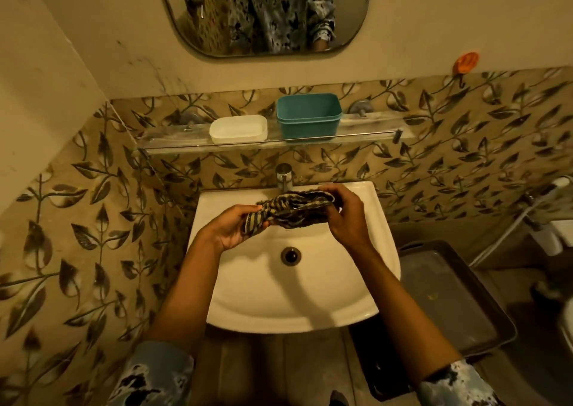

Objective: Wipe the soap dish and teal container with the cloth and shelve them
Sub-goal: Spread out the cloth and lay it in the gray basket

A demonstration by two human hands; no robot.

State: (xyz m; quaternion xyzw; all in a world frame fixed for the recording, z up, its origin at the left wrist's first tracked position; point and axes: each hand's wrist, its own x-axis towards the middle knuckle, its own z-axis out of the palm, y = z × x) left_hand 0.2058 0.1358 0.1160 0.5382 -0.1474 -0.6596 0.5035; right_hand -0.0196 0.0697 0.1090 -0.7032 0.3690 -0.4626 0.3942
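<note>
Striped cloth (293,209) stretches bunched between left hand (231,226) and right hand (346,214), each clenched on one end.

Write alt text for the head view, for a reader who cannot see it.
Two bare hands, left hand and right hand, hold a bunched striped cloth over a white sink. On the glass shelf above stand a white soap dish and, to its right, a teal container, under a mirror.
</note>
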